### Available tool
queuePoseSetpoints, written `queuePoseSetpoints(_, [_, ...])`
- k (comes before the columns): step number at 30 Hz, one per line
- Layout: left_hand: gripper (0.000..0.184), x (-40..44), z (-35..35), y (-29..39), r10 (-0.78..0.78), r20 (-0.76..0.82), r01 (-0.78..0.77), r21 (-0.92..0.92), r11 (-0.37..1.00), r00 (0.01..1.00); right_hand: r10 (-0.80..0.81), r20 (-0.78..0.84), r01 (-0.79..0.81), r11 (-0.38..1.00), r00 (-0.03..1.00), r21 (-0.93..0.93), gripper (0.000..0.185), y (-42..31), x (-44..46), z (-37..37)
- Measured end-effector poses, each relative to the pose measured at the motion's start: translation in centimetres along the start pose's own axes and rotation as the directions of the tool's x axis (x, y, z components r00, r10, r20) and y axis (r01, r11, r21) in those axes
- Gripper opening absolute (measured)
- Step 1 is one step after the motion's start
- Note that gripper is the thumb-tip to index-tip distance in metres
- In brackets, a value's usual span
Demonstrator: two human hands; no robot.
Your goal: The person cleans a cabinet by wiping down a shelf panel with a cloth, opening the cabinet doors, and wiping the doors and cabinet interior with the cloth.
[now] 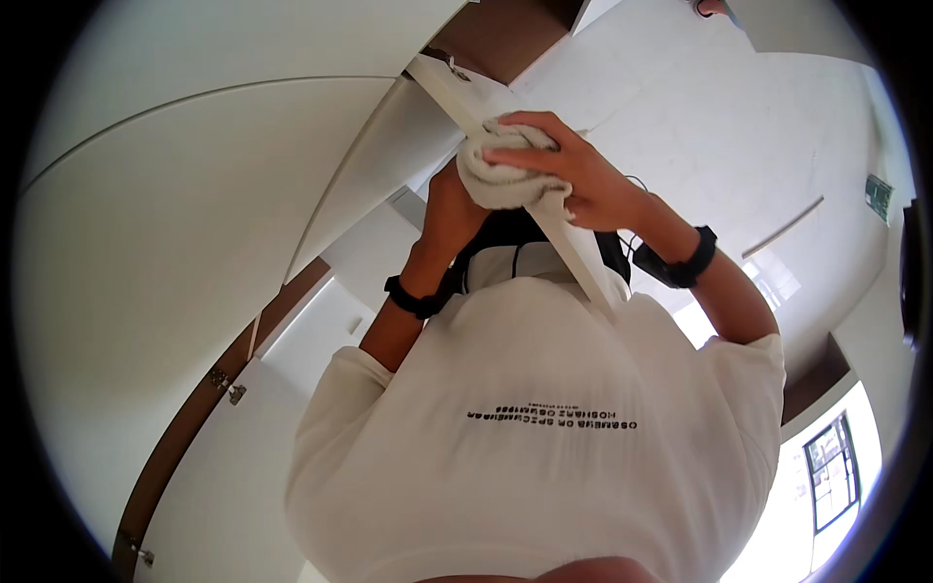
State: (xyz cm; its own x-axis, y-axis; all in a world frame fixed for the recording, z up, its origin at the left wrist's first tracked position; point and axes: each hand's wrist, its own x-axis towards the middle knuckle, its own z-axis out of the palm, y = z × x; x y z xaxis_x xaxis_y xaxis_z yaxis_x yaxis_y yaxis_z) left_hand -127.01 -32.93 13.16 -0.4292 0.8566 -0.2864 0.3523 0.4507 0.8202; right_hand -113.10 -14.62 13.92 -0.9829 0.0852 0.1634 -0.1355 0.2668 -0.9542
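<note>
A bunched, off-white cloth point(510, 175) sits over the narrow edge of a white cabinet door point(571, 255). My right hand point(598, 185) holds the cloth from the right, with fingers bent across its folds. From the left, my left hand point(455, 212) is closed against the same cloth; its fingertips are hidden behind the folds. Both wrists wear black bands. The door edge runs diagonally from the upper left, under the cloth, down toward my white shirt point(544, 369).
Large white cabinet panels point(194, 185) fill the left side. Below them is a brown cabinet frame point(185, 418) with metal hinges point(229, 386). A brown open compartment point(510, 39) lies at the top. Pale floor point(680, 97) extends right, toward a window point(832, 471). Part of a person's foot point(712, 8) shows at the top right.
</note>
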Motion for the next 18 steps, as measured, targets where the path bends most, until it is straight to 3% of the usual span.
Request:
queuePoseSetpoints(3, [0.069,0.0,0.0,-0.2,-0.015,-0.014,0.015,0.03,0.999,1.0,0.035,-0.138,-0.017,0.991,0.99,0.131,0.081,1.7,1.4,1.1])
queuePoseSetpoints(4, [0.071,0.0,0.2,-0.5,-0.038,-0.015,0.038,0.049,0.998,0.999,-0.03,-0.184,0.04,0.998,0.982,0.051,0.08,2.9,2.1,1.4])
queuePoseSetpoints(8, [0.088,-0.3,0.9,0.1,-0.075,-0.038,0.076,0.03,0.997,0.997,0.076,-0.115,-0.094,0.983,0.99,-0.16,0.068,7.5,5.8,1.5])
queuePoseSetpoints(10, [0.09,-0.4,1.0,0.7,-0.056,-0.043,0.058,0.045,0.997,0.998,0.178,-0.128,-0.212,0.914,0.976,-0.347,0.065,8.6,8.4,1.6])
queuePoseSetpoints(13, [0.071,-1.0,2.3,2.0,-0.051,-0.162,0.049,-0.013,0.999,0.985,0.124,-0.172,-0.205,0.757,0.977,-0.621,0.067,9.6,12.1,1.3])
queuePoseSetpoints(16, [0.083,-1.6,3.6,2.7,-0.031,-0.129,0.03,-0.012,0.999,0.991,0.189,-0.105,-0.199,0.596,0.976,-0.778,0.066,10.9,16.7,1.6])
queuePoseSetpoints(18, [0.09,-2.2,4.2,3.2,-0.014,-0.097,0.012,-0.019,1.0,0.995,0.191,-0.092,-0.189,0.586,0.977,-0.788,0.062,11.9,18.2,1.1])
